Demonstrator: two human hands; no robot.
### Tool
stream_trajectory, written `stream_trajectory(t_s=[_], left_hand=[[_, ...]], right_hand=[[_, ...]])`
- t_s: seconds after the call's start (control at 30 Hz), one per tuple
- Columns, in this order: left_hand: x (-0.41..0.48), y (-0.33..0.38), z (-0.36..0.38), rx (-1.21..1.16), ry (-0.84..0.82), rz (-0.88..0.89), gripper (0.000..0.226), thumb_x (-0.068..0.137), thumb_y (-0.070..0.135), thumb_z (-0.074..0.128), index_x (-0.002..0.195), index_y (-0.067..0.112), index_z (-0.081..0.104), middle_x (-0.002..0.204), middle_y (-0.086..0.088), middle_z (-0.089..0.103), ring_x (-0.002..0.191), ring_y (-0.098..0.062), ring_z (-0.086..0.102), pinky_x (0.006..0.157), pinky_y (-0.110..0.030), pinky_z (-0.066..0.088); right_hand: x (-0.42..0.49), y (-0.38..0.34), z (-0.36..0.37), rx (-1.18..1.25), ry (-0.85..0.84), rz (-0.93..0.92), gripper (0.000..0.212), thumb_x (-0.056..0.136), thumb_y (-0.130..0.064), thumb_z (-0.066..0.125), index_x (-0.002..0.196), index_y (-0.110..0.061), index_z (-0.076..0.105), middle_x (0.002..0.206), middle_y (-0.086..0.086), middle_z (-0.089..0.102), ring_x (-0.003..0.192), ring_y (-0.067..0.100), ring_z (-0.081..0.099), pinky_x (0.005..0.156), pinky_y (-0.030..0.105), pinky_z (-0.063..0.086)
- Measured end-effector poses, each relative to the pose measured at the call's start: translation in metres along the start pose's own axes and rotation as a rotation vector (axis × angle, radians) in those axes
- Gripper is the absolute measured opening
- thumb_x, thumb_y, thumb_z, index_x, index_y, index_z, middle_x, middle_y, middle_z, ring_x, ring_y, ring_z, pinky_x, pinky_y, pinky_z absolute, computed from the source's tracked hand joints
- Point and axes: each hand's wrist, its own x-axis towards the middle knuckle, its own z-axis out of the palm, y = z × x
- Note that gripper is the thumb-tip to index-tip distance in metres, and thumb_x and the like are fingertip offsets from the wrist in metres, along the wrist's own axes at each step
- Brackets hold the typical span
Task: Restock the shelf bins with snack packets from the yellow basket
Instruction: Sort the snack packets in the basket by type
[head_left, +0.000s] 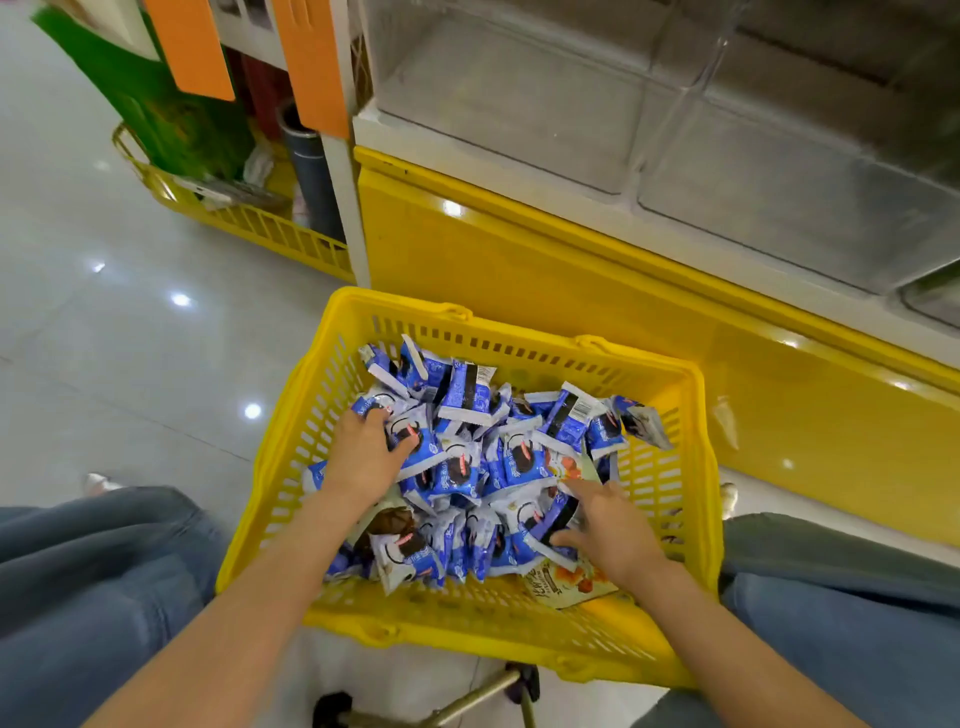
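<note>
Biggest thing here is the yellow shelf base (545, 270) running along the right, with clear plastic shelf bins (519, 104) on top that look bare inside, just a grey bottom showing through. Glossy pale tiled floor (104, 312) everywhere else, ceiling lights glaring off it. Right in front sits the yellow basket (519, 623), slotted sides, about half full of blue-and-white snack packets (467, 405) heaped any old way, plus a beige packet with orange pictures (571, 584) poking out at the near right corner. Further back on the left there's a second yellow basket (249, 223) with green packaging and odds and ends in it. Left hand (363, 457) is down on the pile, fingers curled around a blue packet. Right hand (608, 530) lies spread on the packets, fingers loose, gripping nothing that I can see. Blue-jeaned knees either side.
</note>
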Motion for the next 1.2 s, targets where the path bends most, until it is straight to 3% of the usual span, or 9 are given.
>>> stream_trajectory(t_s=[0.17,0.3,0.47,0.57,0.63,0.73,0.9,1.07,1.2], left_hand=[[-0.005,0.003,0.002,0.013,-0.018,0.091,0.051,0.081,0.040,0.067,0.124,0.020,0.048,0.122,-0.015,0.039,0.117,-0.033,0.036,0.097,-0.038,0.037],[-0.017,0.002,0.002,-0.047,0.009,0.181,0.045,0.075,0.034,0.075,0.105,0.026,0.042,0.098,-0.004,0.055,0.096,-0.024,0.051,0.078,-0.034,0.044],[-0.034,0.013,0.005,-0.226,0.093,0.210,0.051,0.075,0.016,0.076,0.106,0.026,0.036,0.076,0.006,0.046,0.065,-0.007,0.048,0.054,-0.014,0.038],[-0.039,0.022,0.005,-0.381,0.137,0.185,0.034,0.077,0.013,0.075,0.095,0.022,0.047,0.074,0.006,0.044,0.064,-0.010,0.043,0.053,-0.011,0.037],[-0.042,0.027,0.003,-0.510,0.140,0.121,0.031,0.078,0.016,0.073,0.099,0.022,0.052,0.077,0.007,0.043,0.073,-0.014,0.043,0.055,-0.012,0.036],[-0.046,0.028,0.003,-0.607,0.141,0.026,0.056,0.082,0.021,0.070,0.129,0.008,0.044,0.102,0.001,0.050,0.091,-0.013,0.045,0.074,-0.023,0.037],[-0.058,0.020,0.002,-0.681,0.126,-0.032,0.059,0.084,0.027,0.067,0.136,0.014,0.042,0.135,-0.005,0.048,0.112,-0.012,0.043,0.091,-0.026,0.036],[-0.065,0.015,0.002,-0.633,0.067,-0.047,0.053,0.087,0.026,0.063,0.136,0.018,0.043,0.135,-0.001,0.046,0.116,-0.016,0.043,0.096,-0.032,0.038],[-0.068,0.019,0.005,-0.616,0.023,-0.061,0.046,0.085,0.030,0.066,0.126,0.023,0.047,0.121,-0.001,0.045,0.105,-0.012,0.040,0.084,-0.027,0.035]], right_hand=[[-0.001,-0.005,-0.014,0.037,0.247,-0.076,0.049,0.077,-0.049,0.068,0.113,-0.019,0.057,0.104,-0.001,0.063,0.096,0.017,0.057,0.070,0.026,0.046],[0.013,0.001,-0.039,0.345,0.494,0.120,0.030,0.084,-0.036,0.065,0.090,-0.012,0.050,0.077,0.005,0.061,0.064,0.020,0.058,0.050,0.032,0.049],[0.031,0.025,-0.050,0.527,0.498,0.258,0.044,0.090,-0.024,0.062,0.123,0.000,0.046,0.105,0.016,0.065,0.085,0.027,0.060,0.059,0.028,0.043],[0.029,0.023,-0.049,0.560,0.572,0.262,0.050,0.090,-0.011,0.060,0.133,-0.001,0.036,0.131,0.018,0.048,0.116,0.029,0.050,0.083,0.026,0.040],[0.020,0.014,-0.042,0.410,0.650,0.163,0.048,0.090,-0.009,0.058,0.133,-0.004,0.037,0.130,0.014,0.047,0.111,0.024,0.051,0.083,0.022,0.039],[0.002,-0.009,-0.011,0.256,0.423,-0.022,0.031,0.094,-0.019,0.053,0.124,-0.014,0.047,0.119,0.004,0.060,0.084,0.012,0.060,0.068,0.020,0.051],[-0.007,-0.031,0.044,0.405,0.068,0.080,0.054,0.088,-0.026,0.063,0.132,-0.009,0.037,0.131,0.007,0.047,0.119,0.020,0.046,0.094,0.026,0.040],[-0.002,-0.023,0.047,0.448,-0.029,0.218,0.042,0.081,-0.032,0.072,0.107,-0.008,0.049,0.106,0.008,0.053,0.100,0.023,0.053,0.075,0.026,0.041],[-0.003,-0.026,0.048,0.557,0.005,0.149,0.034,0.080,-0.021,0.072,0.097,-0.015,0.043,0.095,0.002,0.042,0.085,0.017,0.045,0.061,0.016,0.035]])
